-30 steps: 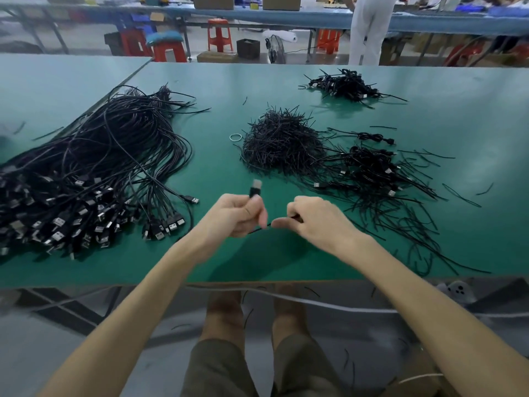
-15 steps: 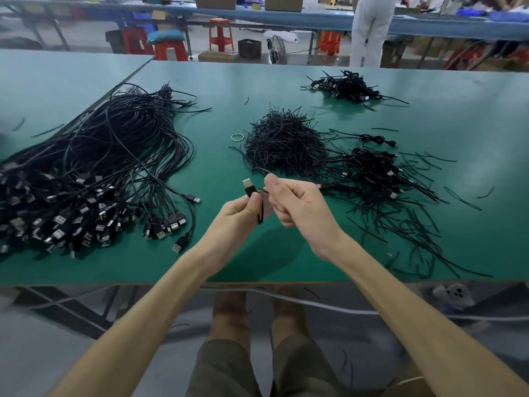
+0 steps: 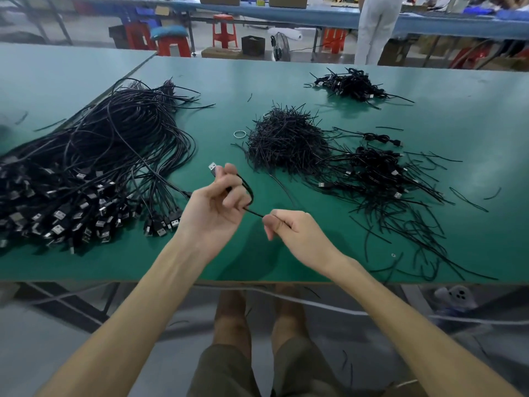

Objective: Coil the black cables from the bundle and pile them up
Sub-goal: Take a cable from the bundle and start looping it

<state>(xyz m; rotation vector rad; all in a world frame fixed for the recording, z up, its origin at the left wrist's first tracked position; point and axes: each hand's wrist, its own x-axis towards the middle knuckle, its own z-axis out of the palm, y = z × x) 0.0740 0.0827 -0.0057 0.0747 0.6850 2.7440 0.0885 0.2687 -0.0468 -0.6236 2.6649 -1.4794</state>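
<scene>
Since half a second ago my right hand [image 3: 297, 234] has drawn away from my left hand [image 3: 214, 207], and a short stretch of black cable [image 3: 252, 193] now spans the gap. I cannot trace the cable past the right fist. My left fingers curl round its loop, with the USB plug [image 3: 212, 167] poking up. My right thumb and forefinger pinch it above the green table [image 3: 257, 262], near the bundle [image 3: 86, 167].

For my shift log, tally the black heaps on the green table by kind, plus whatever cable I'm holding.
Bundle of loose cables: 1
Heap of short ties: 1
Piles of coiled cables: 2
Lone coiled cable: 1
Held cable, gripped by the left hand and pinched by the right hand: 1
Total: 6
</scene>
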